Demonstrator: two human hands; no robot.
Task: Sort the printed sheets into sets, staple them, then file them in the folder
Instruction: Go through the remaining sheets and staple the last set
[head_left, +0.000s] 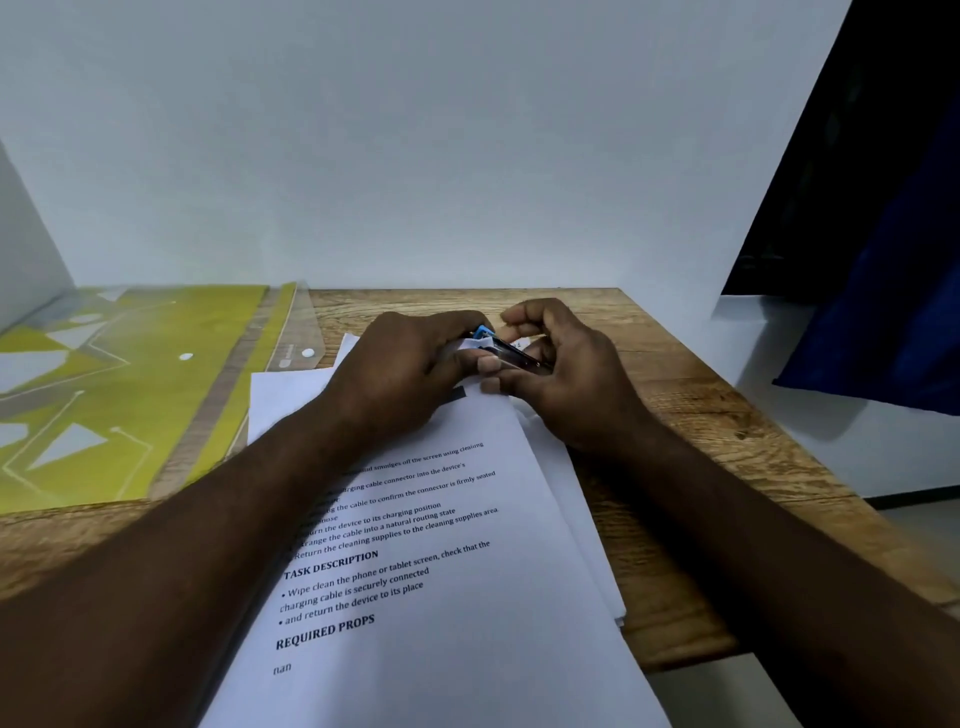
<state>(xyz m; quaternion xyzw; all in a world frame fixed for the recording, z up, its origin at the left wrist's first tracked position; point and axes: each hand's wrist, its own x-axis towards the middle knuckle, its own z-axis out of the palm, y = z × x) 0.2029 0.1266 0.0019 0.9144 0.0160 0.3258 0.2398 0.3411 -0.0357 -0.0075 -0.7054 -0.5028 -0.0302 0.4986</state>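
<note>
Crowding the stapler (511, 353), both hands (left (410, 374), right (566, 379)) grip it over sheets (467, 597); folder (130, 395) lies left.

Sheets (467, 597) stacked on table (701, 415), centre, reaching near edge. Folder (130, 395) flat on table, left of sheets, one sheet corner overlapping it. Stapler (511, 353) at stack's far end, between left hand (410, 369) and right hand (566, 374). Wall (415, 156) behind table.

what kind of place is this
Probably a small office or study corner: a wooden desk set against a plain wall, printed sheets spread on it, and a yellow-green plastic folder beside them.
</note>
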